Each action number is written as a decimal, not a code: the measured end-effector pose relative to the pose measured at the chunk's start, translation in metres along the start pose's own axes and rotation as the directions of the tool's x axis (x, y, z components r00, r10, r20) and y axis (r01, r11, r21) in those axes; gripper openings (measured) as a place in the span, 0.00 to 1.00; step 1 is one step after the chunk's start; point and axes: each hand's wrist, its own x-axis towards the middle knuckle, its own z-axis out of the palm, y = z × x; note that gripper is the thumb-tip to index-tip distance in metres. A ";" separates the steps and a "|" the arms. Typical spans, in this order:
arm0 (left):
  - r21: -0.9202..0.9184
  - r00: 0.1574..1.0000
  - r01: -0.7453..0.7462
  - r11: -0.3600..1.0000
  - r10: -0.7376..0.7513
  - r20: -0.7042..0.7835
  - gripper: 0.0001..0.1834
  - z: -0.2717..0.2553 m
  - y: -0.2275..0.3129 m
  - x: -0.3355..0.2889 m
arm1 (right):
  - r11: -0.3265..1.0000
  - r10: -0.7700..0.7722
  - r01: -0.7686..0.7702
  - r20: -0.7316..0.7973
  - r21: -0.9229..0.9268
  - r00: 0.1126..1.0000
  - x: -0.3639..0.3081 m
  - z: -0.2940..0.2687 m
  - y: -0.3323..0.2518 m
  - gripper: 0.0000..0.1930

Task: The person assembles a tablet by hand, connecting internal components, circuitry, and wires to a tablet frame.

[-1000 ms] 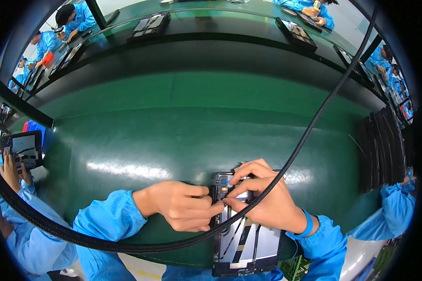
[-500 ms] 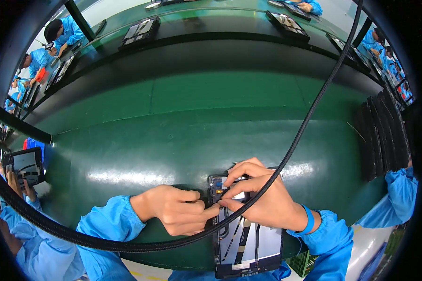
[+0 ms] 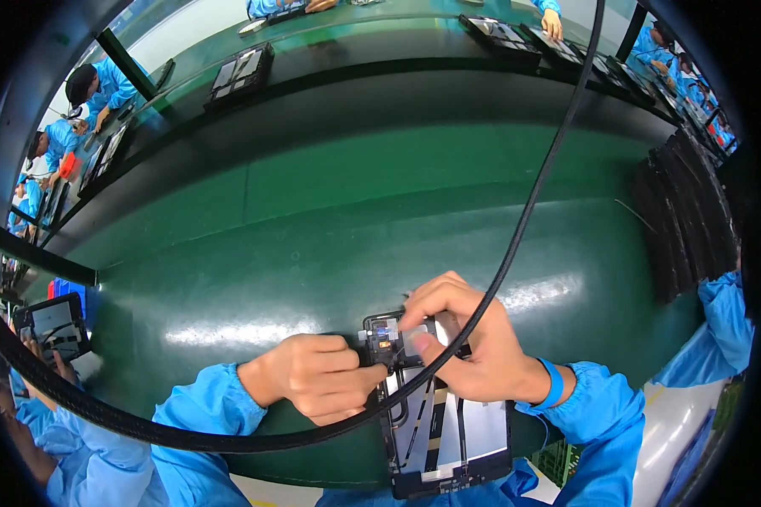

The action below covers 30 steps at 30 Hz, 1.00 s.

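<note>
An opened tablet (image 3: 469, 427) lies on the green table close to me, its inner boards, dark ribbon cables and pale grey plates exposed. My right hand (image 3: 482, 342), with a blue wrist band, is over its upper end. Thumb and forefinger pinch what looks like a small translucent film piece (image 3: 415, 339). At the tablet's upper left corner lies a clear strip (image 3: 384, 329) beside a small orange-gold part. My left hand (image 3: 317, 378) is curled, its forefinger tip touching the tablet's left edge; whatever those fingers hold, if anything, is hidden.
A thick black cable (image 3: 528, 207) loops across the view in front of my hands. Tall black stacked trays (image 3: 685, 220) stand at right. Beyond, a raised dark shelf (image 3: 347, 68) carries more opened tablets (image 3: 241, 72). A co-worker at left holds another tablet (image 3: 55, 325).
My right hand has lifted and turned slightly, its fingertips now pinching a translucent piece. A clear strip shows at the tablet's corner. My left hand stays at the edge; the view has shifted slightly.
</note>
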 end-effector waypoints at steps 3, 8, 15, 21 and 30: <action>0.002 0.998 0.053 0.999 -0.053 -0.042 0.12 0.000 -0.003 -0.007 | 0.899 -0.432 0.436 0.071 -0.039 0.899 -0.005 -0.010 -0.014 0.10; 0.021 0.982 0.147 0.989 -0.143 -0.125 0.13 -0.001 0.022 -0.015 | 0.850 -0.410 0.263 0.258 0.456 0.875 -0.029 -0.016 -0.106 0.09; -0.537 0.982 -0.079 0.840 0.158 0.103 0.25 0.089 0.131 0.008 | 0.737 -0.400 0.034 0.395 0.675 0.827 -0.032 -0.029 -0.139 0.22; -0.130 0.983 -0.036 0.991 0.059 0.174 0.20 0.073 0.126 0.029 | 0.237 -0.889 0.612 -0.086 0.754 0.450 -0.029 0.019 -0.113 0.17; 0.124 0.921 0.375 0.919 -0.384 0.058 0.18 0.026 -0.014 0.025 | 0.903 -0.377 0.309 0.205 0.297 0.903 -0.059 -0.087 -0.105 0.01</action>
